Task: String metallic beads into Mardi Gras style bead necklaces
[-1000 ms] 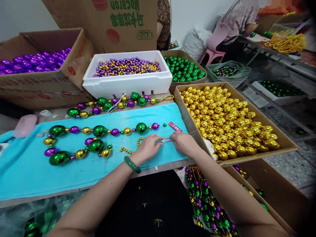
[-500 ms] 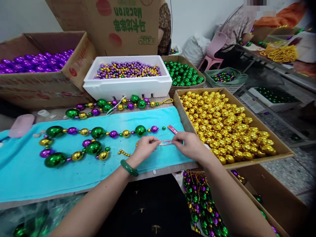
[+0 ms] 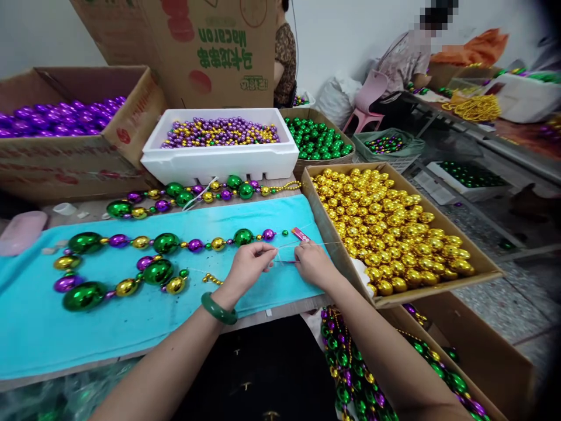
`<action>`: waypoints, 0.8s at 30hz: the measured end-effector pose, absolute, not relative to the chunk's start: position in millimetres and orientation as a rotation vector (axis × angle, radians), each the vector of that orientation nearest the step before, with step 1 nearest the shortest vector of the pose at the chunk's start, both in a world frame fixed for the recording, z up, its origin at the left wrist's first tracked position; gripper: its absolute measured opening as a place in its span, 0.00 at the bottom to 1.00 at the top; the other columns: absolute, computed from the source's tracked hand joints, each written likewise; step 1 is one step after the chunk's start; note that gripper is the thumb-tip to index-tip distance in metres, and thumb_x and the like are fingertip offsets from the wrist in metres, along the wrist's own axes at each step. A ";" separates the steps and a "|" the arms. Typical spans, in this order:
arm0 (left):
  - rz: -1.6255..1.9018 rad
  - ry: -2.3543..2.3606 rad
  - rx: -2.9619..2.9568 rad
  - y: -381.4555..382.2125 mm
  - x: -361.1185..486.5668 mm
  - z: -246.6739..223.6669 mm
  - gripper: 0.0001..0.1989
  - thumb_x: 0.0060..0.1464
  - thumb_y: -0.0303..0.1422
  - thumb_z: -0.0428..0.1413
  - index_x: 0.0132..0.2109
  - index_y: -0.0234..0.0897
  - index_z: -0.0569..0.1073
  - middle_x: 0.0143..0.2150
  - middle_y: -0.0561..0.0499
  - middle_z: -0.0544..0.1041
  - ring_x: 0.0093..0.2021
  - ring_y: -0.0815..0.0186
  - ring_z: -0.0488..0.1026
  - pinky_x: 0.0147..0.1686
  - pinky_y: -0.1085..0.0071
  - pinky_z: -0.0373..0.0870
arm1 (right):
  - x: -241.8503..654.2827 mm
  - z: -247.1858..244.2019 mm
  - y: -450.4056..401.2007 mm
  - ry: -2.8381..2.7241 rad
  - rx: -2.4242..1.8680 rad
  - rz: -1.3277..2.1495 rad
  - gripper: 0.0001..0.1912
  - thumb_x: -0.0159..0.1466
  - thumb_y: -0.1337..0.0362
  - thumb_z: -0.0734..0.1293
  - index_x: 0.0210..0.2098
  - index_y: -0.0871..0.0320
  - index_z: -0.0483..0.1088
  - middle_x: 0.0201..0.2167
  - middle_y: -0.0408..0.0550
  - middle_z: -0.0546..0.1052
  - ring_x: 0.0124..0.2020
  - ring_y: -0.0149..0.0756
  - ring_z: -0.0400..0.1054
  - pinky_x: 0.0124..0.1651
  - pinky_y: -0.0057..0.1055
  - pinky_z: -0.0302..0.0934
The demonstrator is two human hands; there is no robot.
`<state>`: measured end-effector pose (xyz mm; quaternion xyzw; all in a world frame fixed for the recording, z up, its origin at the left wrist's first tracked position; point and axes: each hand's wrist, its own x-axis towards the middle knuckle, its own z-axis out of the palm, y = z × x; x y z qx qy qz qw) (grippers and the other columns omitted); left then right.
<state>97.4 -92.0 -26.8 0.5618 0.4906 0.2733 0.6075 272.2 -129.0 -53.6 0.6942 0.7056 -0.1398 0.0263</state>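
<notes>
Your left hand (image 3: 253, 266), fingers pinching thin whitish thread (image 3: 284, 247); right hand (image 3: 312, 264) curled, grip unclear. Keep taut, clear of small round green bead (image 3: 284, 233), twelve o'clock.

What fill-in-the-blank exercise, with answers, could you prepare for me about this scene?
A green bangle circles the person's ____ wrist.
The large box nearest the right hand holds ____ beads.
Between the white foam box and the pink chair stands a smaller box of ____ beads.
Missing words: left; gold; green.
</notes>
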 end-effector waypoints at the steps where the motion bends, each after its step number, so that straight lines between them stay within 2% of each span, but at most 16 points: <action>1: 0.641 1.151 1.352 -90.4 96.6 -28.6 0.12 0.46 0.38 0.57 0.34 0.33 0.75 0.24 0.51 0.73 0.26 0.68 0.72 0.25 0.73 0.68 | 273.6 -51.0 -132.3 2.169 2.151 -0.455 0.09 0.60 0.70 0.59 0.38 0.62 0.69 0.43 0.59 0.72 0.46 0.46 0.63 0.44 0.35 0.54; 5: 0.702 1.193 1.521 -83.5 94.4 -34.6 0.12 0.47 0.39 0.56 0.34 0.34 0.76 0.24 0.51 0.74 0.26 0.66 0.72 0.26 0.72 0.68 | 280.1 -38.1 -158.4 2.130 2.230 -0.586 0.10 0.59 0.73 0.56 0.39 0.61 0.65 0.32 0.52 0.73 0.32 0.37 0.66 0.33 0.30 0.55; 7: 0.715 1.183 1.530 -82.0 94.8 -35.9 0.12 0.47 0.39 0.56 0.33 0.34 0.76 0.24 0.51 0.74 0.26 0.66 0.72 0.26 0.72 0.68 | 279.9 -30.3 -174.5 2.181 2.427 -0.837 0.10 0.60 0.72 0.56 0.40 0.59 0.62 0.27 0.46 0.71 0.28 0.33 0.64 0.30 0.28 0.54; 9: 0.722 1.170 1.512 -82.5 96.3 -36.1 0.12 0.47 0.38 0.56 0.34 0.34 0.76 0.24 0.51 0.74 0.26 0.66 0.72 0.26 0.72 0.68 | 274.7 -23.2 -187.5 2.155 2.700 -1.353 0.11 0.60 0.68 0.58 0.43 0.58 0.60 0.25 0.41 0.68 0.25 0.31 0.61 0.27 0.26 0.53; 11: 0.730 1.156 1.508 -84.4 98.3 -35.7 0.11 0.47 0.37 0.56 0.34 0.34 0.76 0.24 0.51 0.74 0.25 0.67 0.72 0.26 0.72 0.68 | 264.2 -18.1 -194.5 1.931 2.817 -2.019 0.16 0.59 0.61 0.61 0.46 0.57 0.61 0.24 0.40 0.68 0.22 0.29 0.58 0.23 0.25 0.50; 13: 0.733 1.158 1.534 -87.4 99.8 -34.2 0.11 0.48 0.36 0.55 0.35 0.34 0.77 0.24 0.51 0.75 0.25 0.67 0.72 0.27 0.72 0.68 | 250.4 -15.8 -195.2 1.610 2.715 -2.579 0.19 0.58 0.54 0.63 0.45 0.59 0.65 0.25 0.42 0.69 0.20 0.26 0.56 0.20 0.24 0.46; 15: 0.735 1.171 1.579 -91.1 100.3 -31.6 0.11 0.49 0.36 0.54 0.35 0.35 0.77 0.25 0.51 0.76 0.25 0.68 0.72 0.27 0.72 0.68 | 237.1 -16.6 -191.2 1.350 2.614 -2.892 0.22 0.56 0.49 0.64 0.39 0.62 0.70 0.25 0.43 0.70 0.18 0.23 0.53 0.18 0.23 0.40; 17: 0.742 1.188 1.622 -94.9 100.1 -28.3 0.10 0.50 0.35 0.54 0.35 0.36 0.77 0.26 0.50 0.77 0.25 0.68 0.72 0.27 0.73 0.68 | 227.6 -19.7 -184.8 1.146 2.633 -3.033 0.22 0.55 0.49 0.66 0.36 0.63 0.72 0.23 0.42 0.68 0.16 0.20 0.52 0.18 0.23 0.37; 24: 0.751 1.211 1.605 -100.2 99.1 -21.4 0.11 0.50 0.35 0.54 0.36 0.35 0.78 0.27 0.49 0.78 0.26 0.67 0.72 0.28 0.72 0.69 | 221.6 -31.0 -171.0 0.861 2.484 -3.298 0.20 0.53 0.51 0.68 0.35 0.62 0.72 0.21 0.39 0.65 0.14 0.19 0.53 0.15 0.20 0.36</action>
